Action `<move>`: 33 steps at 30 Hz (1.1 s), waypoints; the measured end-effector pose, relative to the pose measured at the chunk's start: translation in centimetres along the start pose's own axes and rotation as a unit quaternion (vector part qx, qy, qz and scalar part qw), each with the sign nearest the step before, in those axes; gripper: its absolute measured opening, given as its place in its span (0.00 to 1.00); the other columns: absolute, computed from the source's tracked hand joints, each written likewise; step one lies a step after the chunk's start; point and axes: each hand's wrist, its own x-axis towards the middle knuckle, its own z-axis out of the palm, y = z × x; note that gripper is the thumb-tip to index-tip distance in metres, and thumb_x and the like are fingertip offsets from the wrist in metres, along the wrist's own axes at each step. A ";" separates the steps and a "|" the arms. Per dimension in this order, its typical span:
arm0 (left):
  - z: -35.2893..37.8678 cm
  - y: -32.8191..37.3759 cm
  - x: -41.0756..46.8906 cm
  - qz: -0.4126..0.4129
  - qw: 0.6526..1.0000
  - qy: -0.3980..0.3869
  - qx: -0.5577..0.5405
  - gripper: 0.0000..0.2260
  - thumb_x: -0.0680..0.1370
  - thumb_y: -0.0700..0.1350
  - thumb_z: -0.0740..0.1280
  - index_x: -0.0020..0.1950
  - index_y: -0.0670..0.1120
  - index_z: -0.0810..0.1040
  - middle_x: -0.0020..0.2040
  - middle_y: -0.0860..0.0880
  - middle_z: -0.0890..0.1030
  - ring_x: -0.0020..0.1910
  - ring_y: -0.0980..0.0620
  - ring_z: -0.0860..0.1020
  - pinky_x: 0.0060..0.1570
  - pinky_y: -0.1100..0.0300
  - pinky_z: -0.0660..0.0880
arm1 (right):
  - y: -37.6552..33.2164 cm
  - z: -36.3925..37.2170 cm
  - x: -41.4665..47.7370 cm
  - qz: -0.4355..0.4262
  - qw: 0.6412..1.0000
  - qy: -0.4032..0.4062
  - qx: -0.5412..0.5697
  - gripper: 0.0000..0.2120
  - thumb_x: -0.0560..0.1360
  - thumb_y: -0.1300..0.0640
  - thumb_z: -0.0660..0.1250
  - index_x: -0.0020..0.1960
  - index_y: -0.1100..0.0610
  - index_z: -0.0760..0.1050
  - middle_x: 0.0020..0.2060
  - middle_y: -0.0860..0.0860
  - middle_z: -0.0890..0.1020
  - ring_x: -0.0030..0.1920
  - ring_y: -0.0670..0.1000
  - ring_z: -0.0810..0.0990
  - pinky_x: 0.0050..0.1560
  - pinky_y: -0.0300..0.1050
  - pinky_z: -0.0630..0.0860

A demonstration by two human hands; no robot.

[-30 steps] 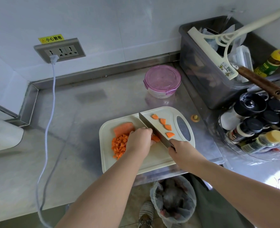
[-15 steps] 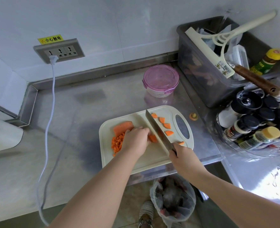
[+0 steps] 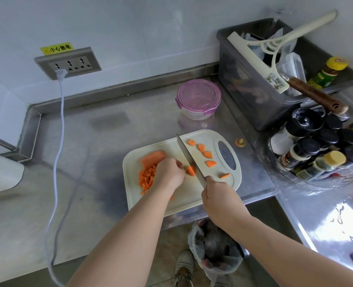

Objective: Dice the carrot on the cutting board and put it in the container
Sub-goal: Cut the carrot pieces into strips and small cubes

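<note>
Both hands are working: left hand [image 3: 168, 172] pinching the carrot piece [image 3: 190, 170], right hand [image 3: 217, 195] gripping the knife [image 3: 189, 157]; fingertips [image 3: 179, 163] ought to be curling clear.

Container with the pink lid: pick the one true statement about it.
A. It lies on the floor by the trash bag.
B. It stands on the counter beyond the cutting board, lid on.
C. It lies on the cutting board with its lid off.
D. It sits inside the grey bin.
B: the container stands on the steel counter, past the far edge of the cutting board, with its pink lid on.
</note>
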 end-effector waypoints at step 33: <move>0.7 1.0 -0.3 -0.006 1.000 0.003 0.000 0.05 0.76 0.42 0.66 0.48 0.42 0.78 0.45 0.46 0.80 0.42 0.49 0.76 0.37 0.60 0.69 | -0.3 2.1 1.5 0.038 0.999 -0.013 -0.025 0.11 0.81 0.59 0.52 0.61 0.61 0.67 0.42 0.53 0.71 0.46 0.56 0.77 0.43 0.47 0.72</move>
